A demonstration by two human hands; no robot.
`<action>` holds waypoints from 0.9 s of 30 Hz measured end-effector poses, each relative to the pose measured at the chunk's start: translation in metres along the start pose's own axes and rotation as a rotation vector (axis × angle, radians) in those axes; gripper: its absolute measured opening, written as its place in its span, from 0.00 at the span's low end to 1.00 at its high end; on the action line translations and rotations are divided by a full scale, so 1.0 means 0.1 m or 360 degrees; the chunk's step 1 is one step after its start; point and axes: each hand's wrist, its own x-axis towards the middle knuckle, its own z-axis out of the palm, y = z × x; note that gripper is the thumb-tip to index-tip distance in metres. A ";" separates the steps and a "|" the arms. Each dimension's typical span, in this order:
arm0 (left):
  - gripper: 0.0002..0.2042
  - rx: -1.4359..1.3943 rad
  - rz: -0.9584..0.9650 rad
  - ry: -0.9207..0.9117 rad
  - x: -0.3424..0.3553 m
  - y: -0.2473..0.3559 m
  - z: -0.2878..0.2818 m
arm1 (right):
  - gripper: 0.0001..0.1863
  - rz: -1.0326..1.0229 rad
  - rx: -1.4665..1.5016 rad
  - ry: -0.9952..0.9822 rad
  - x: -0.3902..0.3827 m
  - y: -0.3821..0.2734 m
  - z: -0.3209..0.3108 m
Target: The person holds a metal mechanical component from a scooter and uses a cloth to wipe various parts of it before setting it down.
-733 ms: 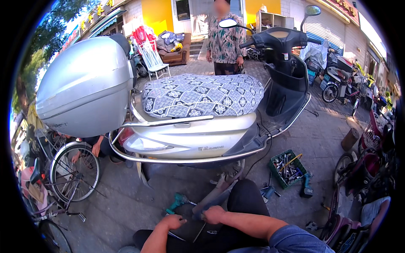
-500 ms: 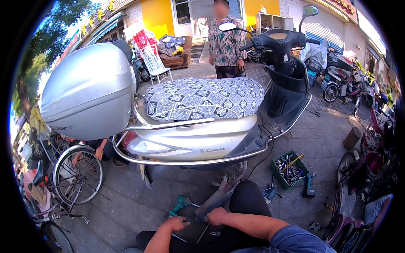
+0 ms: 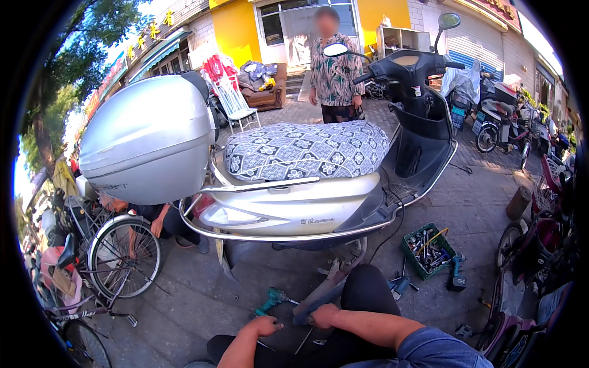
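Note:
My right hand is closed at the lower end of a long, grey, bluish-tipped piece that slopes down from under the silver scooter. My left hand sits a little to the left with curled fingers; whatever it grips, if anything, is hidden. A dark surface lies between the hands, too unclear to name. Just beyond my left hand is a green power drill on the ground. Close to my knees lie a thin metal rod and a small silver tool.
A green crate of sockets and tools stands right, beside another cordless drill and a blue-grey tool. At left, a person crouches behind a bicycle. Another person stands beyond the scooter. Parked bikes line the right.
The view has shifted slightly, so the scene sits a little further right and lower. Both hands keep nearly the same place; the standing person's arms hang slightly differently.

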 end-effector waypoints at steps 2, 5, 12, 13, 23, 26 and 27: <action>0.28 -0.0004 0.0008 0.0003 0.03 -0.09 0.06 | 0.21 -0.0005 0.0029 -0.0021 -0.03 -0.04 -0.04; 0.28 -0.0007 0.0022 0.0049 0.08 -0.16 0.12 | 0.23 -0.0032 0.0020 0.0006 0.01 -0.01 0.01; 0.27 -0.0095 0.0002 0.0030 0.06 -0.08 0.07 | 0.22 -0.0042 0.0017 -0.0033 0.07 0.03 0.08; 0.27 -0.0090 -0.0001 0.0042 0.09 -0.12 0.11 | 0.21 -0.0053 0.0012 -0.0048 0.05 0.02 0.05; 0.29 -0.0055 -0.0039 0.0021 0.17 -0.14 0.14 | 0.20 -0.0069 0.0046 0.0059 0.02 0.01 0.00; 0.29 -0.0036 -0.0051 0.0045 0.12 -0.07 0.09 | 0.21 -0.0059 0.0103 0.0124 0.00 -0.01 -0.08; 0.29 -0.0025 -0.0048 0.0068 0.11 -0.08 0.10 | 0.22 -0.0053 0.0198 0.0156 -0.02 -0.03 -0.11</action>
